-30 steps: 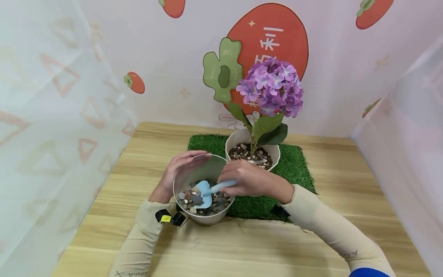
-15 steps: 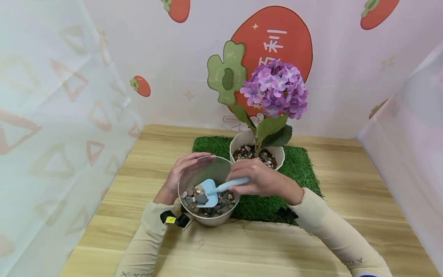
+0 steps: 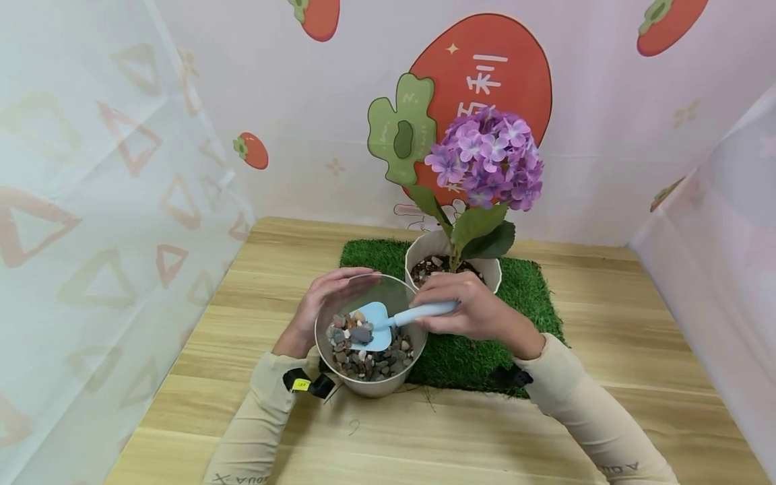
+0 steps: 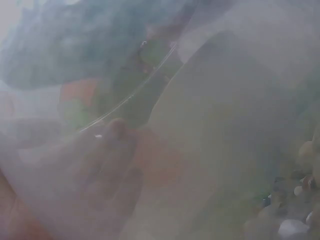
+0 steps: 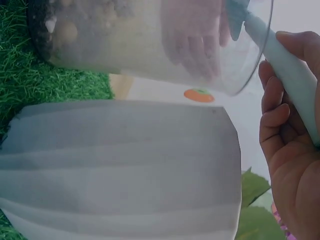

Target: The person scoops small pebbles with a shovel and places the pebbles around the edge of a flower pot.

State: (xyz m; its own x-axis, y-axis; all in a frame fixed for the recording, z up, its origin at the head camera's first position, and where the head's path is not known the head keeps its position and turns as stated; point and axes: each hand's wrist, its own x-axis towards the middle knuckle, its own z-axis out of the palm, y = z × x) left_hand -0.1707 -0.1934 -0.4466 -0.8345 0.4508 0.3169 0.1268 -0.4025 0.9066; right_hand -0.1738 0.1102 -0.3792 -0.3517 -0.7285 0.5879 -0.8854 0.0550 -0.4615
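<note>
Scoop (image 3: 380, 331) has risen toward the bucket rim (image 3: 370, 389), right grip (image 3: 467, 308) clasping it, left grip (image 3: 308, 310) extended outside

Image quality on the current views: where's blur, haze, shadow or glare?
Head: evenly lit, mostly sharp, trowel readable, soft shadows on the table. Left wrist: hazy, low contrast, left hand blurred through the clear container, thin bright glint, likely its rim. Right wrist: right hand and white planter fairly clear, pebbles cloudy through the container wall.
</note>
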